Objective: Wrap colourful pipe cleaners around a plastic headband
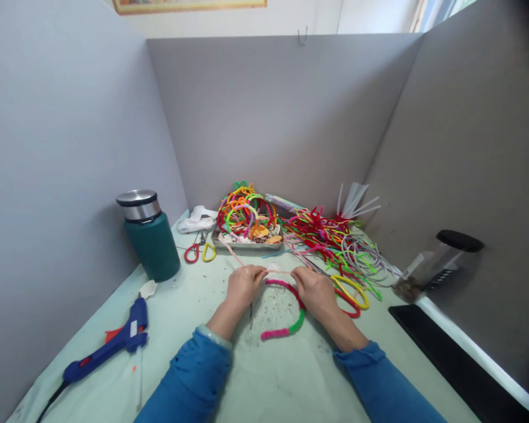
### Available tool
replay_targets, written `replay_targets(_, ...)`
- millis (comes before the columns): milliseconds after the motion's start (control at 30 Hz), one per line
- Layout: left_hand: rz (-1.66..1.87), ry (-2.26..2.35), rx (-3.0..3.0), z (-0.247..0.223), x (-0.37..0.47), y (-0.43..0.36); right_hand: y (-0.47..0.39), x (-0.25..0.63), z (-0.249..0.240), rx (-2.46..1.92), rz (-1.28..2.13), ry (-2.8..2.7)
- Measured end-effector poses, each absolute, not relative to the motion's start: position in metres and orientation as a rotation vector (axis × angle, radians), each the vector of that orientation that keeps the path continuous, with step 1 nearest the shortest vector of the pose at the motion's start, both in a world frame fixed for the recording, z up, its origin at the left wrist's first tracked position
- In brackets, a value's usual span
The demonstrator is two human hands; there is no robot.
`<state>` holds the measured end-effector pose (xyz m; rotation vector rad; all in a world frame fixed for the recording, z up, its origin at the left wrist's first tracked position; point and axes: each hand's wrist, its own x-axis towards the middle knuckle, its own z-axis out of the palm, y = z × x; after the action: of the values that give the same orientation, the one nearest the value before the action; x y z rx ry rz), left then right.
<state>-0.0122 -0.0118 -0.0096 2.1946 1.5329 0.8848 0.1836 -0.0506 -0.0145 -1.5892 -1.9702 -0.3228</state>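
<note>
A pale pink pipe cleaner (278, 271) is stretched between my two hands above the table. My left hand (245, 283) pinches it on one side, and a loose length of it runs up and away past that hand. On the other side my right hand (314, 289) pinches it too. Just below, a curved pipe cleaner piece (296, 324) in pink, red and green lies on the table in an open C shape, close to my right hand. Scissors with yellow and red handles (350, 294) rest beside my right hand, their blades partly hidden.
A metal tray (247, 245) of coloured rings and shells stands at the back, with loose pipe cleaners (321, 232) right of it. On the left are a green bottle (153, 247), a blue glue gun (114, 346) and small scissors (200, 252). A clear jar (436, 267) leans at right.
</note>
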Motion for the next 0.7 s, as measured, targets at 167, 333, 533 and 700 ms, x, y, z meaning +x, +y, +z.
replay_targets(167,0.834,1.524,2.3,-0.007,-0.013,-0.011,-0.047,0.206,-0.016,-1.799,-0.317,-1.812)
replay_targets(333,0.827,1.605,2.312,-0.006,-0.016,-0.01,-0.045,0.22,-0.014,-1.927,-0.303,-1.699)
replay_targets(533,0.809,1.707,2.161,-0.005,-0.019,-0.005,-0.044,0.22,-0.012,-1.972,-0.281,-1.698)
replay_targets(700,1.099,1.652,2.209,-0.005,-0.022,-0.004,-0.043,0.22,-0.015,-1.939,-0.25,-1.635)
